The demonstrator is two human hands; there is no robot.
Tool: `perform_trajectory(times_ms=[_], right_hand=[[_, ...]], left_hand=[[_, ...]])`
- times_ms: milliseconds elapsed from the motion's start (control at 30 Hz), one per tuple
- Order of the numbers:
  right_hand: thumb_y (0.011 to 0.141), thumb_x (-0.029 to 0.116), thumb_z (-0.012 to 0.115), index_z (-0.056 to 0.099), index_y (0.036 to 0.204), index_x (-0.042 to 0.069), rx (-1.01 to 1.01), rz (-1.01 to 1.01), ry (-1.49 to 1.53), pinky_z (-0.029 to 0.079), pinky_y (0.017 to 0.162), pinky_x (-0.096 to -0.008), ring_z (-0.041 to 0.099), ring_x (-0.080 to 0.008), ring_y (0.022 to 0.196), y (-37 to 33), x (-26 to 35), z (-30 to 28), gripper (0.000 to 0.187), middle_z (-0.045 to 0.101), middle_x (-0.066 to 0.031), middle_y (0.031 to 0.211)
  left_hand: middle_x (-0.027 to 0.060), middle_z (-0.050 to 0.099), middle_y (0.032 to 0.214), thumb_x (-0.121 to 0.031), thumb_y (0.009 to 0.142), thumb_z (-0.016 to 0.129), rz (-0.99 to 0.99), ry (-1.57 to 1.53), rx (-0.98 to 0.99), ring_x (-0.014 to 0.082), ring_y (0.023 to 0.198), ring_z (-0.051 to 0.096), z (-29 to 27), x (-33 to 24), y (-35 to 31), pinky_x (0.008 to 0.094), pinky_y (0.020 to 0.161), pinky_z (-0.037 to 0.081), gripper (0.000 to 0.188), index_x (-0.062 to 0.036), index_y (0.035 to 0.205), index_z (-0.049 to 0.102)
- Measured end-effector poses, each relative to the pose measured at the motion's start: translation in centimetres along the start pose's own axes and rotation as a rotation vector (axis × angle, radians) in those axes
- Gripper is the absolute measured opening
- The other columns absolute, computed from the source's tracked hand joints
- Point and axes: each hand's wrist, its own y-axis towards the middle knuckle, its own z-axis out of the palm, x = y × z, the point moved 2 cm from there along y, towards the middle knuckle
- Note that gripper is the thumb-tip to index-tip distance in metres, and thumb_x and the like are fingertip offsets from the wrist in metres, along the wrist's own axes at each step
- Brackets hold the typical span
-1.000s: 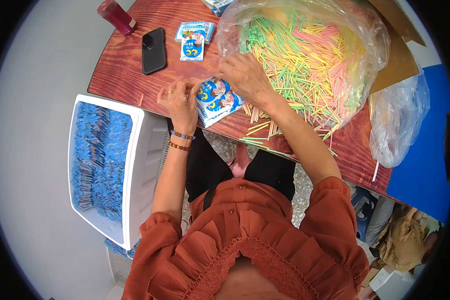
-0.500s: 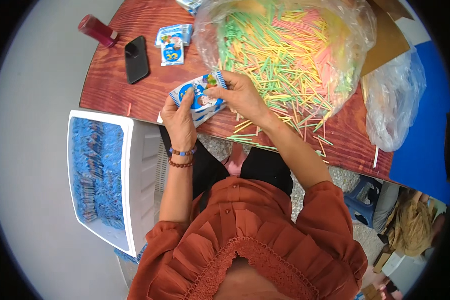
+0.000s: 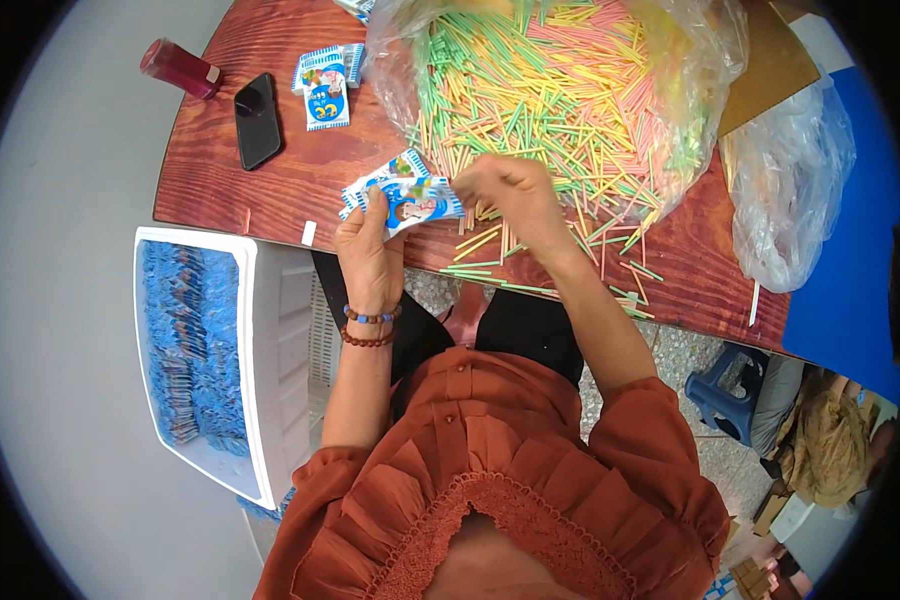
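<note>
My left hand (image 3: 368,245) grips a few small blue-and-white packets (image 3: 415,208) at the table's front edge, thumb on top. The packets are fanned, so one juts out behind the front one, which carries a cartoon figure. At the right end of the packets is my right hand (image 3: 520,200), with its fingers curled. Motion blurs the fingertips, and I cannot tell whether they touch the packet's edge. Just beyond my right hand, a heap of pastel green, yellow and pink sticks (image 3: 540,100) spills out of a clear plastic bag (image 3: 395,75).
More packets (image 3: 327,100) lie beside a black phone (image 3: 259,120) and a dark red bottle (image 3: 180,68). At left stands a white foam box (image 3: 255,380) filled with blue packets. A crumpled clear bag (image 3: 790,190) and a blue stool (image 3: 722,395) are at right.
My right hand has come off the packets' face and moved right. The packets in my left hand have fanned apart. A small white piece on the table edge now shows fully.
</note>
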Motion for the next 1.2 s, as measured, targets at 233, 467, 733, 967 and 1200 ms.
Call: perform_trajectory(times_ms=[233,467,733,967,1200], right_hand=[[0.078,0.007,0.072,0.061,0.105,0.005,0.113,-0.510,-0.446,0.038,0.102,-0.0384,0.050,-0.0248,0.119,-0.7,2.6,0.3,0.029,0.054,-0.0111,0.123],[0.076,0.014,0.076,0.064,0.107,0.005,0.234,-0.549,-0.762,0.036,0.104,-0.0433,0.044,-0.0304,0.128,0.2,1.5,0.2,0.034,0.051,-0.0122,0.131],[0.079,0.020,0.073,0.067,0.115,0.020,0.384,-0.621,-0.881,0.036,0.104,-0.0444,0.047,-0.0308,0.127,0.7,0.3,0.6,0.037,0.052,-0.0071,0.137],[0.081,0.019,0.070,0.072,0.105,0.012,0.406,-0.564,-0.698,0.038,0.102,-0.0429,0.051,-0.0306,0.121,0.5,1.9,-1.6,0.025,0.054,-0.0098,0.135],[0.088,0.014,0.064,0.069,0.092,0.001,-0.193,-0.122,-0.871,0.049,0.076,-0.0290,0.062,-0.0152,0.085,4.3,5.4,-8.9,0.015,0.068,-0.0075,0.089]], left_hand=[[0.0069,0.069,0.091,-0.024,0.097,0.057,-0.095,-0.043,0.037,0.0131,0.076,0.064,-0.3,0.0,0.2,0.0270,0.064,0.053,0.024,-0.0015,0.098,0.066],[0.0087,0.068,0.100,-0.022,0.098,0.055,-0.107,0.037,0.069,0.0166,0.089,0.064,-0.1,-0.2,0.3,0.0316,0.075,0.052,0.024,0.0001,0.102,0.064],[0.0084,0.068,0.100,-0.020,0.100,0.052,-0.200,-0.063,0.058,0.0158,0.087,0.067,0.7,0.0,0.1,0.0307,0.076,0.056,0.025,0.0011,0.107,0.062],[0.0072,0.069,0.089,-0.026,0.100,0.052,-0.024,0.078,0.027,0.0126,0.075,0.066,0.7,0.6,-0.3,0.0276,0.066,0.054,0.029,-0.0002,0.096,0.066],[0.0063,0.069,0.093,-0.029,0.099,0.054,0.043,0.096,-0.071,0.0126,0.079,0.065,-0.2,-0.2,0.2,0.0280,0.067,0.053,0.031,-0.0005,0.095,0.066]])
